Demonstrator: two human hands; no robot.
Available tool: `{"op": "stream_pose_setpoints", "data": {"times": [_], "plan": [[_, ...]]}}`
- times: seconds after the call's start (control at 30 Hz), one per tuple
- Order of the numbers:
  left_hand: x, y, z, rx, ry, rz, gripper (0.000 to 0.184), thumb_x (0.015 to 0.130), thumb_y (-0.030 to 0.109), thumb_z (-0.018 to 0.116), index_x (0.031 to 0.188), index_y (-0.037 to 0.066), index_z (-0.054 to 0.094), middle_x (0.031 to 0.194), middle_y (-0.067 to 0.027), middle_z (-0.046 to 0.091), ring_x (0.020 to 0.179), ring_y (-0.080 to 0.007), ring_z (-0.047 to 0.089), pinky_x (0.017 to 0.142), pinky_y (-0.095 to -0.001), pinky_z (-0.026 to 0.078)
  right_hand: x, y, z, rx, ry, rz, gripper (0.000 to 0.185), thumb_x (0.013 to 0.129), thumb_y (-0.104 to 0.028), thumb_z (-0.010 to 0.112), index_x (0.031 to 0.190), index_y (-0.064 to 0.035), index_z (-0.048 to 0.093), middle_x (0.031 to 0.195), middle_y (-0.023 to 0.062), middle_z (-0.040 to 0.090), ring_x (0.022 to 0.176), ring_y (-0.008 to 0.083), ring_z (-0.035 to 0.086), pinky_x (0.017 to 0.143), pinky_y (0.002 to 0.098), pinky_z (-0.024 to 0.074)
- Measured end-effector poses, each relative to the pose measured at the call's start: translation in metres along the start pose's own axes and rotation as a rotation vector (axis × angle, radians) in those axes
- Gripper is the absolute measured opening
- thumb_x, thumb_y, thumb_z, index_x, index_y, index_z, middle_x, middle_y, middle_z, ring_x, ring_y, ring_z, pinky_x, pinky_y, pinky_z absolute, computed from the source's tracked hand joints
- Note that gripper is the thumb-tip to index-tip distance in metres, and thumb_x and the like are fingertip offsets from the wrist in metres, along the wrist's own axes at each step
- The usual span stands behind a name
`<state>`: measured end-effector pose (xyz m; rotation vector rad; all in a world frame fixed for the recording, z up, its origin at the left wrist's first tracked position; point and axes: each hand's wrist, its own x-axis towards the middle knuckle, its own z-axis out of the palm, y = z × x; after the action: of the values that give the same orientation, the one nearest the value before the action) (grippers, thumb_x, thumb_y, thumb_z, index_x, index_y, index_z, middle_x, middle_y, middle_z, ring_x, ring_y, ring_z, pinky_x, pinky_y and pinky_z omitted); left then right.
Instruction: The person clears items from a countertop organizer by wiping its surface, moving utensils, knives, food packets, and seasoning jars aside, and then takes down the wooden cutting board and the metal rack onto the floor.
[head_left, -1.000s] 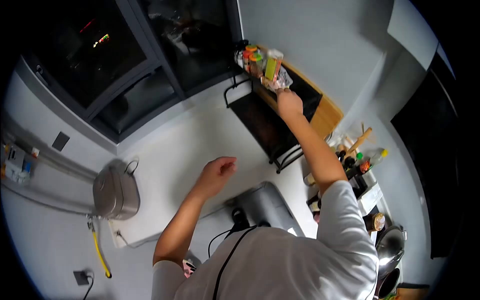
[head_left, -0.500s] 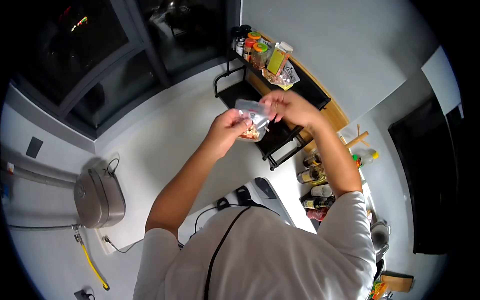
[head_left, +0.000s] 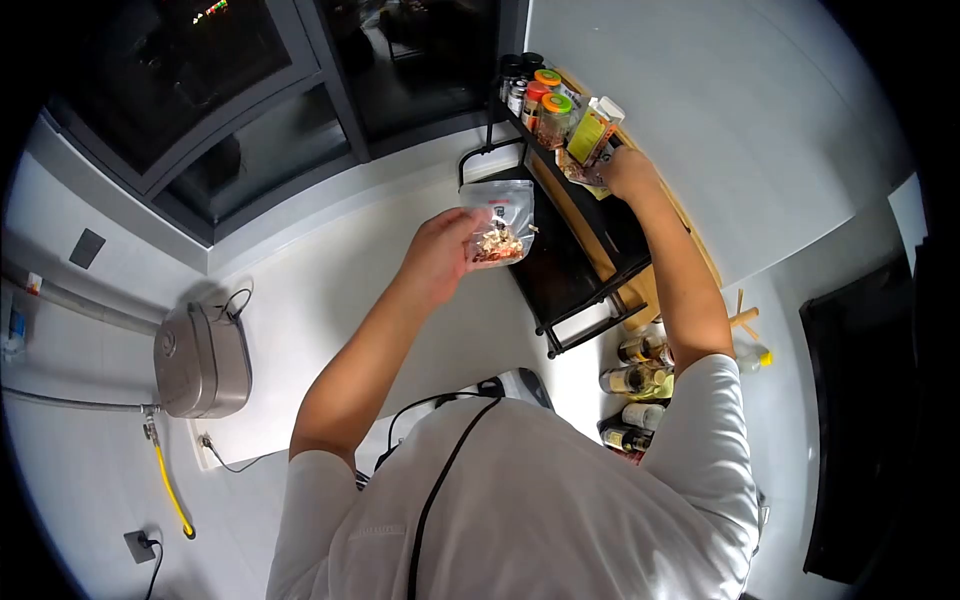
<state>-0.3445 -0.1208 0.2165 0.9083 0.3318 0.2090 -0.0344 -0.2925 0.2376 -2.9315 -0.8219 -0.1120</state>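
My left hand [head_left: 445, 250] pinches a clear zip bag [head_left: 512, 208] by its left side, thumb in front. Pale and reddish dried pieces sit at the bottom of this bag, and it hangs upright above the counter. My right hand [head_left: 630, 174] is at the top of the black shelf rack [head_left: 625, 240], fingers bent down on a printed food packet [head_left: 577, 170]. The fingertips are partly hidden there. Just behind the packet stands a yellow-green carton [head_left: 592, 135].
Jars with orange and green lids [head_left: 555, 118] stand at the rack's far end. Several bottles [head_left: 630, 380] line the counter [head_left: 330, 290] on the right. A grey-brown rice cooker [head_left: 202, 360] sits at left, a window [head_left: 270, 120] behind.
My right hand has left the zip bag and moved right and up to the packet on the rack. My left hand still holds the bag, now more plainly in view.
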Motion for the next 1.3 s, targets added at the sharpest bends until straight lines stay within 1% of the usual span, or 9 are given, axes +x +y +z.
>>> {"op": "stream_pose_setpoints", "data": {"times": [0.2,0.3,0.37,0.43,0.5,0.6,0.9,1.0,1.3], "plan": [[0.013,-0.006,-0.008,-0.134,-0.040,0.156,0.022,0.106,0.016,0.052,0.120,0.002,0.063,0.117,-0.0128,0.069,0.094,-0.0230,0.072,0.090,-0.0452,0.062,-0.039,-0.020,-0.035,0.129,-0.037,-0.237,0.040,0.097,-0.031,0.072,0.117,0.0037,0.070,0.102,0.0212,0.077,0.094,0.0343,0.074,0.084,0.0433,0.0585],[0.015,0.002,-0.012,-0.256,-0.006,-0.039,0.024,0.105,0.019,0.049,0.117,0.003,0.062,0.110,-0.0141,0.069,0.087,-0.0237,0.070,0.082,-0.0418,0.062,-0.079,-0.049,-0.052,1.035,-0.467,-0.443,0.048,0.102,-0.006,0.066,0.149,-0.0098,0.055,0.116,-0.0004,0.067,0.090,0.0091,0.062,0.078,0.0256,0.0531],[0.031,-0.004,-0.031,-0.562,-0.464,-0.266,0.029,0.105,0.022,0.048,0.120,0.003,0.062,0.107,-0.0145,0.068,0.086,-0.0257,0.070,0.081,-0.0413,0.061,-0.099,-0.071,-0.056,1.009,-0.330,-0.790,0.061,0.098,-0.001,0.069,0.155,-0.0115,0.049,0.141,0.0035,0.057,0.098,0.0065,0.058,0.075,0.0233,0.0515],[0.044,-0.018,-0.040,-0.759,-0.792,-0.434,0.038,0.106,0.030,0.047,0.128,0.002,0.060,0.109,-0.0161,0.067,0.091,-0.0276,0.070,0.083,-0.0425,0.059,-0.112,-0.092,-0.068,0.917,-0.144,-1.010,0.043,0.098,-0.003,0.071,0.140,-0.0076,0.062,0.125,0.0041,0.066,0.090,0.0059,0.058,0.073,0.0223,0.0500],[0.054,-0.032,-0.035,-0.847,-0.985,-0.543,0.053,0.107,0.041,0.046,0.143,0.002,0.055,0.119,-0.0191,0.067,0.100,-0.0293,0.070,0.089,-0.0454,0.057,-0.103,-0.096,-0.058,0.957,-0.319,-0.837,0.026,0.098,-0.004,0.072,0.124,-0.0044,0.067,0.108,0.0029,0.069,0.084,0.0062,0.058,0.071,0.0232,0.0494],[0.042,-0.032,-0.016,-0.283,-0.340,-0.294,0.063,0.109,0.052,0.043,0.147,0.003,0.052,0.134,-0.0239,0.065,0.114,-0.0362,0.070,0.097,-0.0463,0.056,-0.083,-0.087,-0.045,0.989,-0.273,-0.751,0.008,0.098,-0.005,0.073,0.105,-0.0013,0.070,0.087,0.0002,0.069,0.076,0.0068,0.058,0.070,0.0245,0.0493],[0.032,-0.017,0.006,0.226,-0.257,0.051,0.072,0.110,0.061,0.034,0.144,0.000,0.052,0.138,-0.0204,0.066,0.130,-0.0347,0.065,0.102,-0.0459,0.056,-0.051,-0.041,-0.050,1.113,-0.341,-0.647,0.009,0.095,-0.006,0.075,0.100,0.0009,0.073,0.085,0.0030,0.073,0.078,0.0108,0.067,0.073,0.0270,0.0526],[0.030,-0.015,0.019,-0.112,-0.293,0.009,0.053,0.112,0.046,0.046,0.137,0.001,0.057,0.130,-0.0147,0.071,0.119,-0.0280,0.070,0.095,-0.0385,0.058,-0.045,-0.034,-0.042,1.137,-0.327,-0.584,0.010,0.097,-0.010,0.074,0.097,-0.0007,0.071,0.083,0.0025,0.072,0.076,0.0094,0.065,0.070,0.0269,0.0504],[0.063,0.018,0.018,0.235,0.137,0.282,0.026,0.103,0.032,0.071,0.103,0.006,0.072,0.091,-0.0006,0.072,0.079,-0.0088,0.064,0.069,-0.0269,0.050,-0.109,-0.049,-0.021,1.304,-0.500,-0.288,0.007,0.096,-0.014,0.073,0.096,-0.0070,0.071,0.087,0.0011,0.075,0.069,0.0053,0.060,0.057,0.0200,0.0460]]}}
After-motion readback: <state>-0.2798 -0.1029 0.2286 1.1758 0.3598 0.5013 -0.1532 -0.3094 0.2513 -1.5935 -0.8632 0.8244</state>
